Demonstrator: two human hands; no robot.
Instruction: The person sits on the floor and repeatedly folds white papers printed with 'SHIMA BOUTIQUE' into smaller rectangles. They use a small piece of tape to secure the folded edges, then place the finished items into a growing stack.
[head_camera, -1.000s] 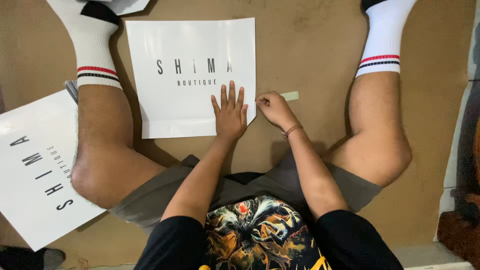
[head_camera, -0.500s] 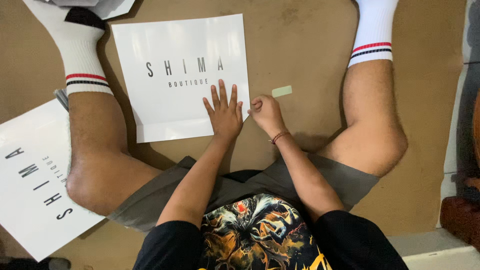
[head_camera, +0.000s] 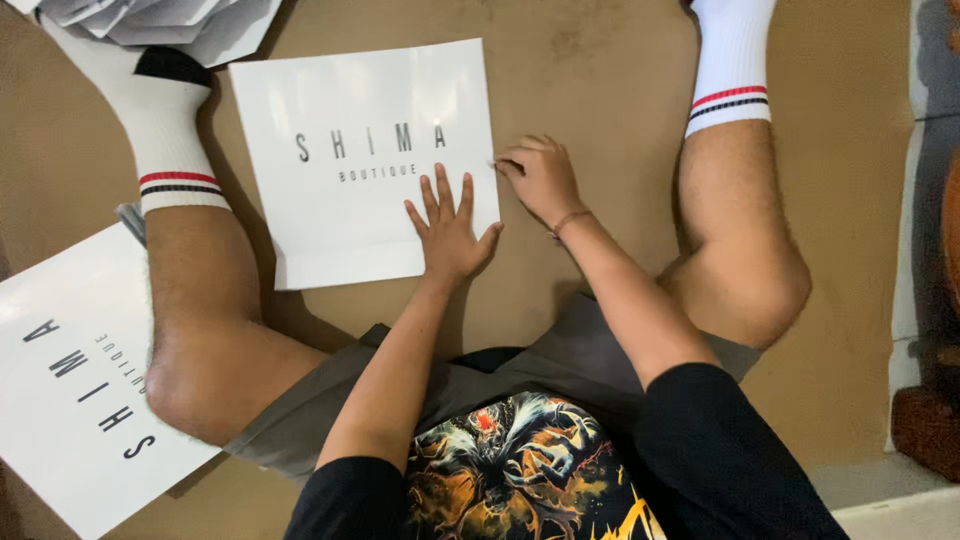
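Observation:
A white flat paper bag (head_camera: 350, 200) with dark printed lettering lies on the brown floor (head_camera: 600, 70) between my spread legs. My left hand (head_camera: 450, 235) lies flat on its lower right corner, fingers apart, pressing it down. My right hand (head_camera: 540, 180) rests at the bag's right edge with the fingers curled and the fingertips pinched together against that edge. Whatever is between those fingertips is hidden.
A second white printed bag (head_camera: 80, 400) lies at the lower left beside my left knee. A pile of white sheets (head_camera: 160, 25) sits at the top left by my socked foot. A pale tiled strip (head_camera: 905, 300) and a dark reddish object (head_camera: 930, 420) border the right.
My right hand has closed in on the bag's right edge. The small pale strip seen beside it before is no longer visible. My left hand stays flat on the bag.

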